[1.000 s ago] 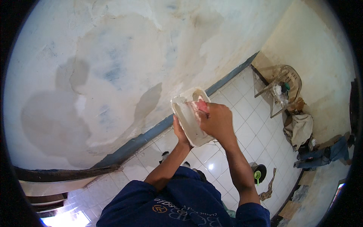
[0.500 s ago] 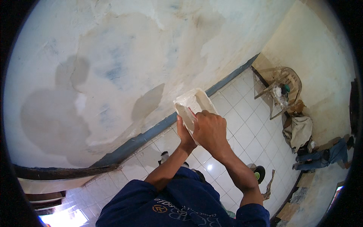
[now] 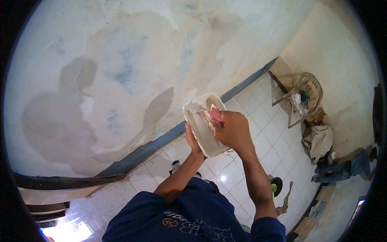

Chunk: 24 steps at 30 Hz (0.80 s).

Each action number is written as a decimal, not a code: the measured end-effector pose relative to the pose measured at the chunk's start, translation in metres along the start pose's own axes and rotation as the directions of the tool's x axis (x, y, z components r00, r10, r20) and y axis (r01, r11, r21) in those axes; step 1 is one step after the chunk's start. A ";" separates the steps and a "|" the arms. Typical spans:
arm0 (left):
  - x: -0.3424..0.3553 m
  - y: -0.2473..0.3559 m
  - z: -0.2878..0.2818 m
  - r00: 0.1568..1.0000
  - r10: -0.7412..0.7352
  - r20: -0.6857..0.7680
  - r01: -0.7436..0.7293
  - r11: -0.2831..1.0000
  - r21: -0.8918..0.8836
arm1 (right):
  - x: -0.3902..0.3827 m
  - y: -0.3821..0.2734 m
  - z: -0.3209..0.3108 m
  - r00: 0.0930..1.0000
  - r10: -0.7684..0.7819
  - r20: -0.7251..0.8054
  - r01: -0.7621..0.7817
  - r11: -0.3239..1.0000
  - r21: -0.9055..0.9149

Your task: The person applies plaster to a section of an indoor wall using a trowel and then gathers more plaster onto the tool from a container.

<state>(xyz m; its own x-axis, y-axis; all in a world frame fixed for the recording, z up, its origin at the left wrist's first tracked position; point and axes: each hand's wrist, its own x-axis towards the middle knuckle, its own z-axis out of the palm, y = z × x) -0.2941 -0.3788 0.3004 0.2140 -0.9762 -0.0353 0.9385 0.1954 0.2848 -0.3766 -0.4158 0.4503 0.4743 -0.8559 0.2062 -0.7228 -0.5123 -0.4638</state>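
Observation:
My left hand (image 3: 192,139) grips the long left side of a white rectangular tub (image 3: 200,130) smeared inside with pale putty-like paste. The tub is held up over the floor, close to the wall. Over its right part is my right hand (image 3: 236,128), closed on a red flat scraper (image 3: 216,114) streaked with the same paste. The scraper's red face shows above the inside of the tub. Its lower part is hidden by paste and my fingers.
Ahead stands a patchy, partly plastered wall (image 3: 137,60) with a blue-grey skirting strip (image 3: 169,135). To the right are a dirty plastic chair (image 3: 310,86) holding plastic bags, a beige sack or cloth (image 3: 320,139), and a person in blue trousers (image 3: 338,171). White tiles (image 3: 258,141) cover the floor.
My right hand has turned and shifted slightly right, bringing the scraper's red face into view. The tub has tilted a little in my left hand.

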 end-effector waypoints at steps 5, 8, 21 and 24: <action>-0.001 -0.001 0.008 0.999 -0.016 0.032 0.018 0.999 -0.050 | -0.001 0.004 -0.001 1.000 0.015 -0.028 -0.013 0.997 0.072; 0.000 -0.003 0.007 0.999 -0.020 0.036 0.021 0.998 -0.053 | 0.000 0.015 0.001 0.999 0.034 -0.018 -0.033 0.999 0.042; -0.001 -0.002 0.005 1.000 -0.007 0.025 0.008 0.999 -0.037 | -0.004 0.007 0.000 0.998 0.021 -0.067 -0.018 0.999 0.048; 0.000 0.000 0.010 0.999 0.015 0.037 -0.017 0.998 0.052 | -0.005 0.006 -0.004 0.997 0.058 -0.054 -0.057 0.998 0.013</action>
<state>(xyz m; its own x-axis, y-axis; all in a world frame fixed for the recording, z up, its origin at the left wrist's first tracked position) -0.2969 -0.3801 0.3102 0.2182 -0.9759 0.0048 0.9192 0.2072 0.3348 -0.3854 -0.4150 0.4496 0.4040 -0.8865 0.2255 -0.7423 -0.4618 -0.4855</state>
